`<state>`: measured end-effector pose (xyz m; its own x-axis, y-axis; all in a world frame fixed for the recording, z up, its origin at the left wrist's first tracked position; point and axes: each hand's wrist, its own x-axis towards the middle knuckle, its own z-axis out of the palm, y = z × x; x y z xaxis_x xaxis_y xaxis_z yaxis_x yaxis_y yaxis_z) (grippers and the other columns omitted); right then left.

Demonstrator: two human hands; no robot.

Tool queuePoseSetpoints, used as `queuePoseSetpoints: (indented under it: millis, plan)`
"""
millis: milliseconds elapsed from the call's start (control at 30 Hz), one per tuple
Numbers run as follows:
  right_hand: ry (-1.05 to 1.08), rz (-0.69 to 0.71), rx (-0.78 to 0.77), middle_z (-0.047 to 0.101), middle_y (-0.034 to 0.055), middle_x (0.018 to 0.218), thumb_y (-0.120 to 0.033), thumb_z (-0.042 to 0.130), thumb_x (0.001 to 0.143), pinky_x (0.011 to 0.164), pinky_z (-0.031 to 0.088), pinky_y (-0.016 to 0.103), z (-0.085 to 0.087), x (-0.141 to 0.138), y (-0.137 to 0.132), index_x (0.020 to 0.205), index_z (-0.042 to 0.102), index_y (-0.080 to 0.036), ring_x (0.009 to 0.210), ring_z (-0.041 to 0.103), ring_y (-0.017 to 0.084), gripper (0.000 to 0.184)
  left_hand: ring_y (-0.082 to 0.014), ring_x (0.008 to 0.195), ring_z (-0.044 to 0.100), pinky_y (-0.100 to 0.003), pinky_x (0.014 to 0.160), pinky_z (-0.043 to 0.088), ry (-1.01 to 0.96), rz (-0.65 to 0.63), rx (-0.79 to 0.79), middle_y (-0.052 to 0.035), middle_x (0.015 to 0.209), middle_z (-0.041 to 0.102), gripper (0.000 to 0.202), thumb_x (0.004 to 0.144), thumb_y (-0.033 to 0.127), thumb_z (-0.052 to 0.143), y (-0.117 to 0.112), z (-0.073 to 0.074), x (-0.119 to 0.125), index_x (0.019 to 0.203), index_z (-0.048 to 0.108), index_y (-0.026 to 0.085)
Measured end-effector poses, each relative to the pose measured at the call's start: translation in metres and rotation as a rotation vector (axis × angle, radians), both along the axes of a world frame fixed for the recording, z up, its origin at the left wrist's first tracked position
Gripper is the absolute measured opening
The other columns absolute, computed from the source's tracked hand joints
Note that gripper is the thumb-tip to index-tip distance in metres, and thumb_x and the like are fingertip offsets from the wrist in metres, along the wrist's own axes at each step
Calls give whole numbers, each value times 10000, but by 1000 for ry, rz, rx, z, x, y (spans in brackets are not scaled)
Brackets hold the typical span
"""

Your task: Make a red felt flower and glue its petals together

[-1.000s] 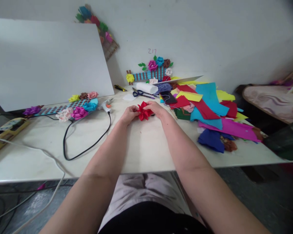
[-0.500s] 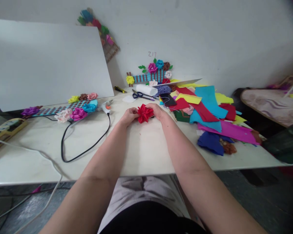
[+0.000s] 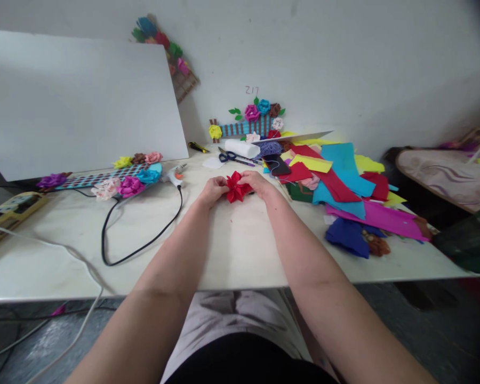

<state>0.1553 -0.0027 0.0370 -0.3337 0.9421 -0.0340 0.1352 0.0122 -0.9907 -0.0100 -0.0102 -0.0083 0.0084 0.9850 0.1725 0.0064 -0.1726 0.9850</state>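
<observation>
A red felt flower is held just above the white table, near its middle. My left hand pinches its left side with curled fingers. My right hand closes on its right side from above. Both forearms reach forward over the table's near edge.
A heap of coloured felt sheets fills the right side. A glue gun with a black cord lies to the left, beside a woven strip with felt flowers. Scissors, a white roll and a big white board stand behind.
The flower has turned a little between my fingers. Both hands stay in the same place on it.
</observation>
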Motion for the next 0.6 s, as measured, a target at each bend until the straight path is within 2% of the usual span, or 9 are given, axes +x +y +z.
queuePoseSetpoints:
  millis: [133, 267, 400, 600]
  plan:
    - [-20, -23, 18, 583, -23, 524, -118, 596, 572, 498, 394, 230, -1, -2, 0, 708, 613, -167, 498, 514, 119, 145, -84, 424, 431, -209, 442, 301, 4, -7, -17, 32, 482, 527, 125, 503, 140, 653, -2, 3, 1, 563, 547, 165]
    - [-17, 16, 62, 583, -40, 550, -75, 579, 545, 504, 375, 214, -2, -1, 0, 688, 598, -167, 506, 492, 100, 171, -91, 417, 435, -216, 433, 296, -10, 5, -52, 24, 473, 531, 127, 493, 143, 671, -3, 5, 1, 558, 564, 160]
    - [21, 67, 88, 594, -55, 604, -66, 581, 533, 540, 397, 208, -2, 1, 1, 738, 596, -165, 550, 506, 97, 228, -115, 448, 507, -225, 456, 368, -118, -30, -86, 10, 495, 565, 163, 464, 171, 703, -6, 6, 0, 555, 568, 156]
    - [45, 103, 235, 614, -54, 678, -57, 597, 521, 624, 444, 223, -5, 2, 7, 769, 595, -160, 642, 544, 108, 269, -109, 475, 534, -220, 484, 394, -180, -48, -105, 11, 521, 588, 205, 454, 207, 749, -7, 6, -1, 563, 585, 149]
